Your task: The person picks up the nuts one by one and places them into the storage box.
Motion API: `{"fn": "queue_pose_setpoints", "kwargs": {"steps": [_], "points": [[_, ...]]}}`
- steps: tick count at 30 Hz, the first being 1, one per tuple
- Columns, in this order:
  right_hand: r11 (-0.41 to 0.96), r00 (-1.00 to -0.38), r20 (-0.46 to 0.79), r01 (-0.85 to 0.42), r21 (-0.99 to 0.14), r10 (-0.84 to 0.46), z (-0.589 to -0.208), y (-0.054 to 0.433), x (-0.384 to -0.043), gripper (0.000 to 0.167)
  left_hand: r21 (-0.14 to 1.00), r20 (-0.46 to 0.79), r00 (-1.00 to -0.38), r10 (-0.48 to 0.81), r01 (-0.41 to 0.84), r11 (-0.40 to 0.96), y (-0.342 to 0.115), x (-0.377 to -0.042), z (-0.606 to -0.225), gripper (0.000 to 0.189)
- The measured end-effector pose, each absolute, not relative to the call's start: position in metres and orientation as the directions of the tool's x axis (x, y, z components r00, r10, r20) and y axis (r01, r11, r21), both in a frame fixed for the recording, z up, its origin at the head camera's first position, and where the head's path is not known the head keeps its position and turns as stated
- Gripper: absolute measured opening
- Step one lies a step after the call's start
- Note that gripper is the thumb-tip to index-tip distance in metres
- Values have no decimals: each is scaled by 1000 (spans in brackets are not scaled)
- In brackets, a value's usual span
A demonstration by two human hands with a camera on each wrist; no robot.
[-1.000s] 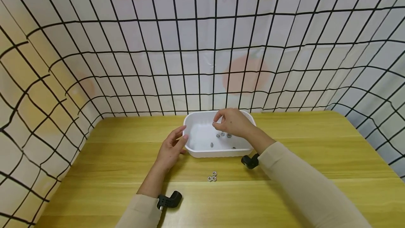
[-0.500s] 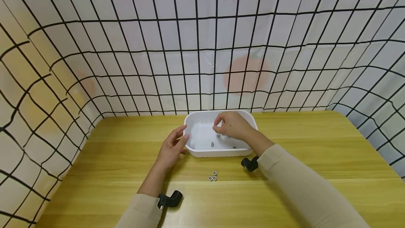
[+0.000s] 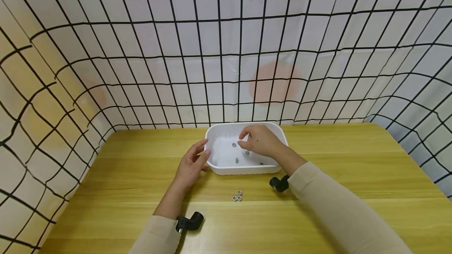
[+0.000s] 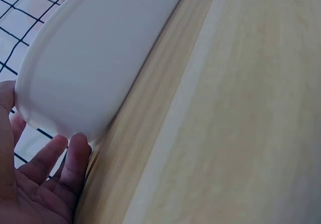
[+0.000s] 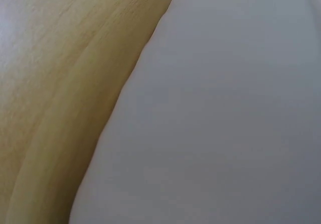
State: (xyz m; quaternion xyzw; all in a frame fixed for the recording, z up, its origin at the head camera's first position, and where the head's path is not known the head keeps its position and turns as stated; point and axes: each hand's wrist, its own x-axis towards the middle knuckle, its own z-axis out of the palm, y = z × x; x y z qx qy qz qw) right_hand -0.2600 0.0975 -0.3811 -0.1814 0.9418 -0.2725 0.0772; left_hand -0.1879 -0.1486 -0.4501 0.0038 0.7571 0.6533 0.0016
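A white plastic tray stands at the back of the table, with several small metal nuts inside. My right hand hovers over the tray, thumb and index finger apart with nothing between them. One nut lies on the tray floor just left of those fingertips; another nut shows below the hand. My left hand is at the tray's left end, its relaxed fingers against the outer wall. The right wrist view holds only the tray's side and tabletop; the hand is out of it.
Three nuts sit close together on the wooden table, in front of the tray. A white cloth behind black grid netting borders the table at the back and sides. Black wrist cameras jut out from both sleeves.
My right thumb and index finger have parted and let go of a nut, which now lies in the tray to their left. The left hand keeps its place.
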Motion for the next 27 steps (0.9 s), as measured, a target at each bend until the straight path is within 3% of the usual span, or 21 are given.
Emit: {"fn": "queue_pose_setpoints", "kwargs": {"steps": [27], "points": [[620, -877, 12, -349, -703, -480, -357, 87, -209, 15, 989, -4, -1000, 3, -3, 150, -149, -188, -450, 45]]}}
